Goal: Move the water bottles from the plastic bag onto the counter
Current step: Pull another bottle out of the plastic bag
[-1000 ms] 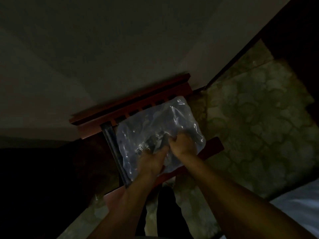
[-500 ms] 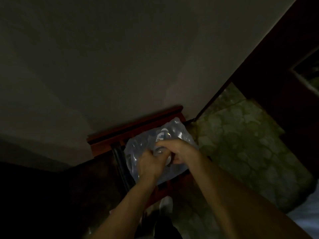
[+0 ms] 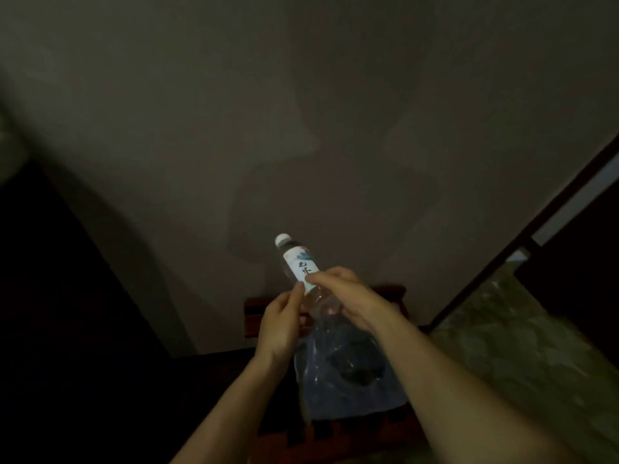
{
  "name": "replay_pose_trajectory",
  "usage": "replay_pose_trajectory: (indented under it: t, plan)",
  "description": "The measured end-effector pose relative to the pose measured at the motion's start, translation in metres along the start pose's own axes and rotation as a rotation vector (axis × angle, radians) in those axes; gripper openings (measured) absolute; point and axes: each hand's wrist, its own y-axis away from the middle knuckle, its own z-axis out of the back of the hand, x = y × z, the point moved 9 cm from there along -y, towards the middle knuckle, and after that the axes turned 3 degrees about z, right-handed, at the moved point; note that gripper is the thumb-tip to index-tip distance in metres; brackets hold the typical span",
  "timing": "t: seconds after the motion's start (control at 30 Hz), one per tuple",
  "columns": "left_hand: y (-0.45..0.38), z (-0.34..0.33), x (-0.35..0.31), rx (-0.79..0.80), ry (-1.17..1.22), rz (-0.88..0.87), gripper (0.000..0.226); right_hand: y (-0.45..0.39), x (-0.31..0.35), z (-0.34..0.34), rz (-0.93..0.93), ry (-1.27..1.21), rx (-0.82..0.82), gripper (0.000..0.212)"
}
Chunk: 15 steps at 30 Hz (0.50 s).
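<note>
Plastic bag (image 3: 351,380), limp, on red wooden rack (image 3: 392,293), at 6 o'clock. Left hand (image 3: 279,324) and right hand (image 3: 348,296) both grip the water bottle (image 3: 301,267) at mid-body, above the bag; likely light, smooth, slightly crushable, best grasped below the label. Long axis tilted, cap toward 11 o'clock.

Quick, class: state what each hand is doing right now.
Left hand: fingers pinch the water bottle at its label.
Right hand: fingers curled round the same bottle.

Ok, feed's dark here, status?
Both hands, left and right, grip one bottle, lifted above bag. Counter not in sight. Nothing blocking.
</note>
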Motion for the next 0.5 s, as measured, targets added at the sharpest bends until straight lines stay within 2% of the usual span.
replay_pose_trajectory:
  t: [0.2,0.37,0.5]
  plan:
    - [0.055,0.077,-0.076,-0.170,0.032,-0.213,0.029,0.051,0.063,-0.088,0.294,-0.014,0.125,0.041]
    - [0.105,0.134,-0.137,-0.321,0.074,-0.363,0.027,0.102,0.119,-0.156,0.495,0.019,0.252,0.047]
    - [0.142,0.167,-0.186,-0.346,0.041,-0.509,0.019,0.137,0.168,-0.194,0.695,0.145,0.302,0.046]
